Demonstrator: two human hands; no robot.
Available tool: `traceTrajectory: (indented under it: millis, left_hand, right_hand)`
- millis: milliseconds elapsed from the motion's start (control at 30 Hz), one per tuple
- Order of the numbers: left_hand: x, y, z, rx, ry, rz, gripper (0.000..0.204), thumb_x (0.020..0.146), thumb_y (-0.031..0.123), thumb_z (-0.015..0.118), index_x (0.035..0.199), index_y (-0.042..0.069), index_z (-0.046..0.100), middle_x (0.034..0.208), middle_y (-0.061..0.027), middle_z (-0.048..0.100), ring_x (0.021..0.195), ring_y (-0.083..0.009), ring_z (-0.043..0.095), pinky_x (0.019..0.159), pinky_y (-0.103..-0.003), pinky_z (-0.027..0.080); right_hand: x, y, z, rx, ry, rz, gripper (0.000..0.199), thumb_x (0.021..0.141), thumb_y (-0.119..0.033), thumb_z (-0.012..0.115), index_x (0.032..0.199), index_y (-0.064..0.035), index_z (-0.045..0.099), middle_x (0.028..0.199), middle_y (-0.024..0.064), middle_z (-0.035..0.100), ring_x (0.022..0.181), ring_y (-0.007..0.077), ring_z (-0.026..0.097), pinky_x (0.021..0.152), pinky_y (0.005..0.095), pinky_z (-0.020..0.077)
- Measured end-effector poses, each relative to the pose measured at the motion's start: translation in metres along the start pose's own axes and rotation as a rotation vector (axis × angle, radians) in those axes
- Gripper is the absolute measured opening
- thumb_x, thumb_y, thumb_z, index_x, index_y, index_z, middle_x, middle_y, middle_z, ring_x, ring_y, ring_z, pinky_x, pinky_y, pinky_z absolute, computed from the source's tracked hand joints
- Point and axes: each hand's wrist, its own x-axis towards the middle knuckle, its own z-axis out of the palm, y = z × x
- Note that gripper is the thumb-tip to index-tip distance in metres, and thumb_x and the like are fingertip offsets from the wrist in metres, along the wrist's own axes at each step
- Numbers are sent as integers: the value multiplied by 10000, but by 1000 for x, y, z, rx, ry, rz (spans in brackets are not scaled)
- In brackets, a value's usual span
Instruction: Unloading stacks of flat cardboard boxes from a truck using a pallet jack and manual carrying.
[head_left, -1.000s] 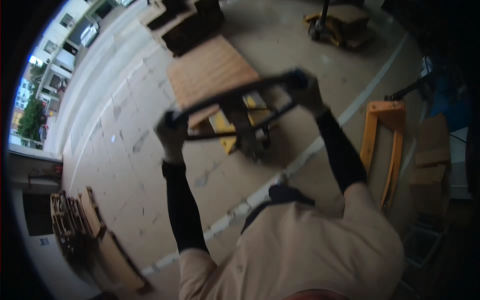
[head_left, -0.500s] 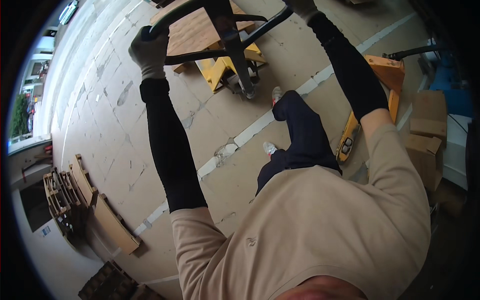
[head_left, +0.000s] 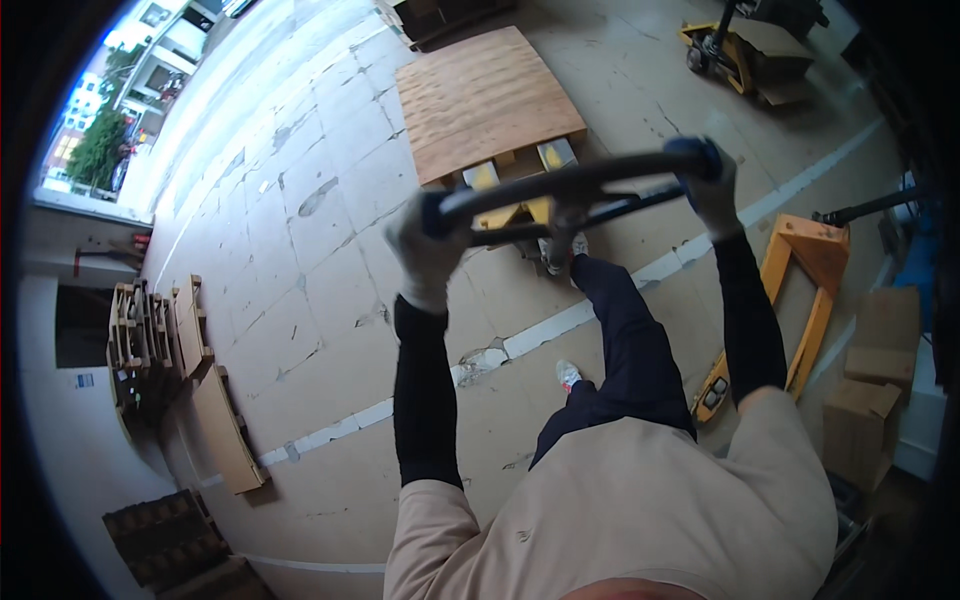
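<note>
Both my hands, in pale gloves with dark blue parts, grip the dark handle (head_left: 575, 182) of a pallet jack. My left hand (head_left: 420, 250) is wrapped round the handle's left end, and my right hand (head_left: 712, 195) closes on its right end. Beyond the handle, the yellow forks (head_left: 482, 178) of the jack run under a pallet with a plywood top (head_left: 485, 100). The handle hides part of the jack's body. One of my shoes is close to the jack's base.
An orange pallet jack (head_left: 815, 240) stands at the right, near cardboard boxes (head_left: 860, 430). Farther off is another yellow pallet jack (head_left: 735, 60) carrying a load. Wooden pallets (head_left: 145, 330) lean by the left wall. A worn white line (head_left: 550, 328) crosses the floor.
The handle has tilted down toward me, with both hands still on it. My view has shifted, so the whole plywood top and the far yellow jack now show.
</note>
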Motion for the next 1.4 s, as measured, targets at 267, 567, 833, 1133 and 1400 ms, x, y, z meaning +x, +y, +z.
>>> traceTrajectory:
  millis: [267,567,833,1133,1400]
  left_hand:
    - [-104,65,-41,92,12,133,166,695,62,784,705,51,619,574,-102,544,473,-281,531,471,-346,406]
    - [-141,66,-46,121,-59,76,264,529,143,733,768,91,634,664,-73,567,579,-285,571,557,-375,438]
    - [-149,74,-48,133,-34,98,231,555,137,745,738,90,613,647,-70,563,561,-269,560,535,-374,419]
    - [-151,75,-49,103,-31,113,174,628,97,748,761,82,637,633,-58,571,564,-259,569,538,-355,422]
    - [-152,74,-47,119,-20,123,159,663,102,755,703,87,603,603,-71,544,509,-265,533,501,-364,405]
  right_hand:
    - [-130,-58,-34,-213,-67,-29,121,834,-21,619,935,31,659,864,69,693,796,135,665,743,268,530]
    - [-152,-64,-38,-176,-41,19,85,858,13,585,919,32,641,829,26,633,744,100,597,726,246,493]
    - [-164,-67,-46,-280,-96,6,120,833,-28,646,939,28,638,907,58,657,832,138,631,788,288,514]
    - [-180,-69,-42,-187,-39,40,123,807,8,663,930,22,658,825,56,659,756,134,644,725,263,525]
    - [-170,-74,-39,-196,-39,-21,83,804,13,644,886,24,637,797,56,629,727,138,628,709,268,515]
